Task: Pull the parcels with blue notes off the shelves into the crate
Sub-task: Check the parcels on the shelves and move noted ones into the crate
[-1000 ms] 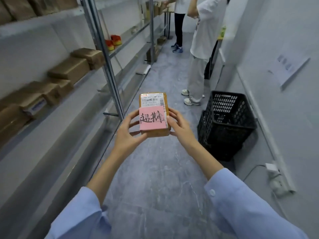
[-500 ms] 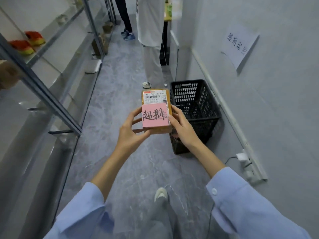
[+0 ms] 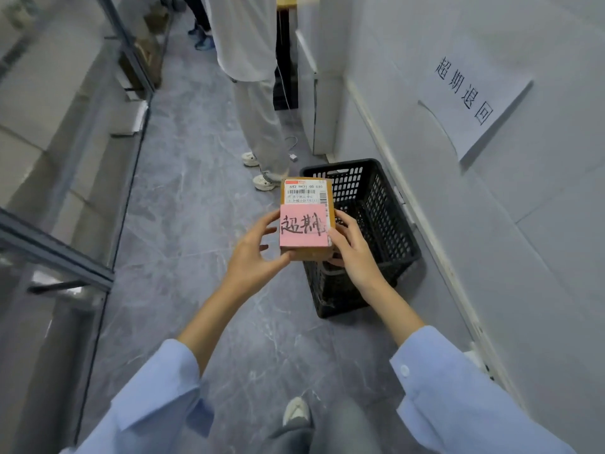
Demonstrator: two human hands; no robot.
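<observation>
I hold a small brown cardboard parcel [image 3: 307,191] in both hands at chest height. A pink note [image 3: 303,226] with black handwriting covers its near half, and a white barcode label sits above it. My left hand [image 3: 252,257] grips the parcel's left side and bottom corner. My right hand [image 3: 352,250] grips its right side. The black plastic crate [image 3: 386,217] stands on the floor against the right wall, just behind and to the right of the parcel. Its near left corner is hidden by the parcel and my right hand.
Metal shelves [image 3: 65,263] run along the left. A person in pale trousers [image 3: 258,126] stands in the aisle just beyond the crate. A paper sign [image 3: 468,93] hangs on the right wall. A power strip [image 3: 481,362] lies by the skirting. My shoe [image 3: 296,411] shows below.
My view has swung right, away from the shelves toward the crate. The parcel, held in both hands, now sits over the crate's near left edge, and the crate looks closer.
</observation>
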